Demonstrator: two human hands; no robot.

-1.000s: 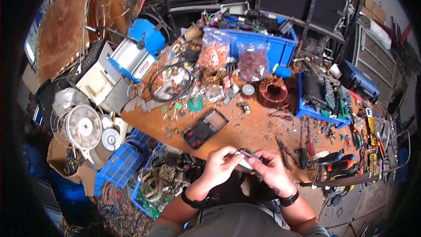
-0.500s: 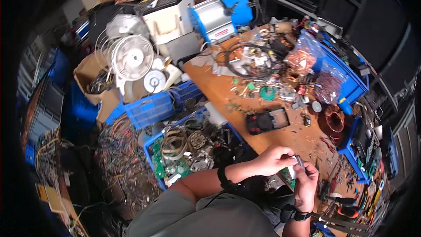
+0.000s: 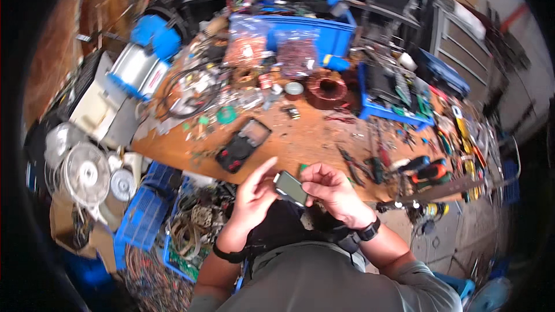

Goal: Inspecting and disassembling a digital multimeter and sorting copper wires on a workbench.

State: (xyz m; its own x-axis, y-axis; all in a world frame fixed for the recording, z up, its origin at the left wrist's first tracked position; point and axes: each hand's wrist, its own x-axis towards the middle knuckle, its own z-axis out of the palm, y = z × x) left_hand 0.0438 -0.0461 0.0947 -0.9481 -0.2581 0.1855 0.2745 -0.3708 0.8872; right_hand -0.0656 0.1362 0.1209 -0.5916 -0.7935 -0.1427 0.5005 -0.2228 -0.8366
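Observation:
My right hand (image 3: 335, 193) grips a small rectangular LCD screen (image 3: 291, 188) with a grey-green face and pale edges, its thumb and fingers on the right end. Close to the other end is my left hand (image 3: 254, 199), index finger stretched out and thumb apart from it. Whether any left fingertip touches the screen is hard to see. On the wooden bench beyond the hands lies a black multimeter housing (image 3: 243, 145) with a window opening and red spots at its near end.
Pliers (image 3: 354, 166) and several screwdrivers (image 3: 430, 170) lie to the right. Behind stand a copper coil (image 3: 325, 88), bags of copper wire (image 3: 245, 46) and a blue bin (image 3: 315, 29). At left are a white fan (image 3: 88, 173), blue crates (image 3: 144, 211) and a blue-silver motor (image 3: 139, 69).
My view has swung to the right. The left hand has loosened from the screen and its fingers have spread; the right hand keeps hold, and the screen's grey-green face now shows.

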